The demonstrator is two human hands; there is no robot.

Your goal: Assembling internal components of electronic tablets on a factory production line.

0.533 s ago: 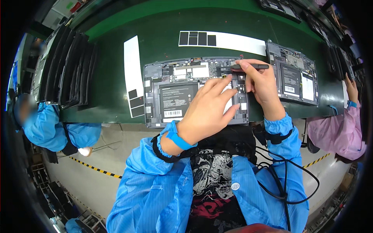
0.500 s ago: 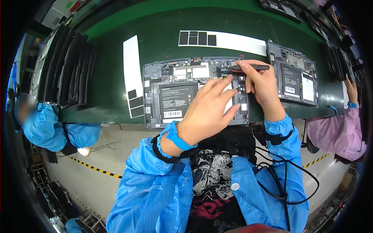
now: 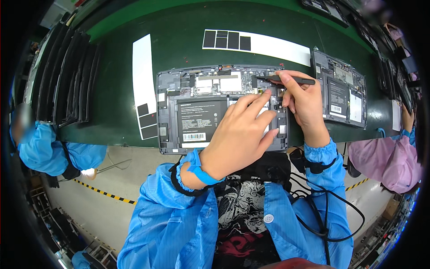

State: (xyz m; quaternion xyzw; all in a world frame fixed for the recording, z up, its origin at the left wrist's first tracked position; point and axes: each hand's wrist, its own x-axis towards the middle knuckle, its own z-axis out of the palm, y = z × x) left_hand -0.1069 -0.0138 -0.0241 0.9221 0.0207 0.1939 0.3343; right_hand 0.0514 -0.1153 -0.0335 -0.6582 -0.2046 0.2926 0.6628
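Observation:
An opened tablet-like device (image 3: pixel 167 121) lies in front of me with its inside facing up, showing a black battery (image 3: pixel 197 127) and a circuit board (image 3: pixel 244 82) along the far side. My left hand (image 3: pixel 237 134) rests across its middle, fingers spread and reaching to the board's near edge; the palm covers part of the inside. Black tweezers (image 3: pixel 307 81) are pinched in my right hand (image 3: pixel 304 103) over the upper right of the board. Their tips point left, close to a black piece on the board. Whether they grip anything is too small to tell.
A second opened device (image 3: pixel 337 92) lies to the right. White strips with black stickers lie beyond (image 3: pixel 277 47) and left (image 3: pixel 143 62) of my work. Dark panels (image 3: pixel 67 76) stand stacked at far left. Other people sit on both sides, one in a pink sleeve (image 3: pixel 380 157).
The view has shifted slightly. The tweezers now show further left over the board, with their tips in sight. My left hand stays spread on the device.

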